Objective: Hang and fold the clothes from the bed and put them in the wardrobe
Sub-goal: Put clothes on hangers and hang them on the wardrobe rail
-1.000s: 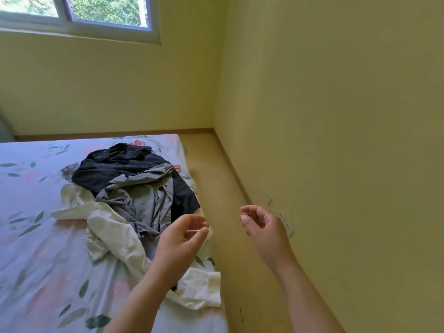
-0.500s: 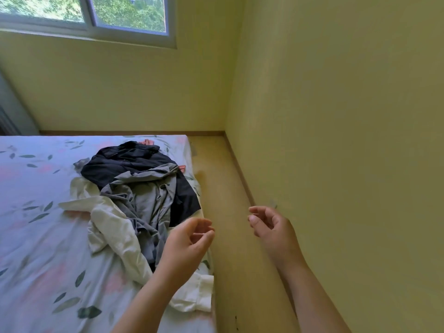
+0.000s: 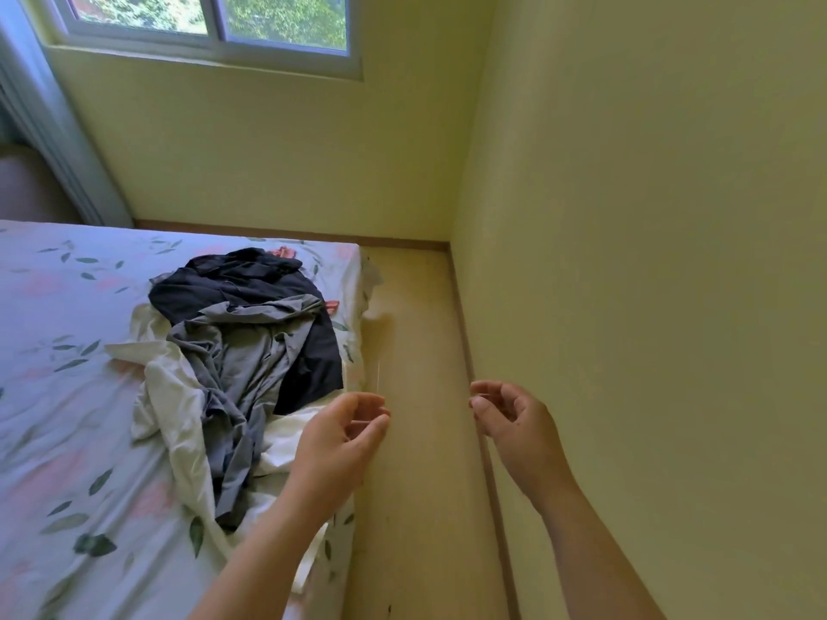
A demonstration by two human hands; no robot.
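Over the last second the left hand and right hand have stayed raised and drifted slightly apart. Their fingers are loosely curled and grip nothing I can make out. The clothes pile, a grey shirt over black and white garments, lies untouched on the bed, just left of and beyond the left hand. Nothing is picked up yet.

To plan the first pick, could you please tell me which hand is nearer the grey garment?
Left. The left hand hovers just right of the grey garment, over the white cloth at the edge of the bed; the right hand is farther right, over the floor by the wall.
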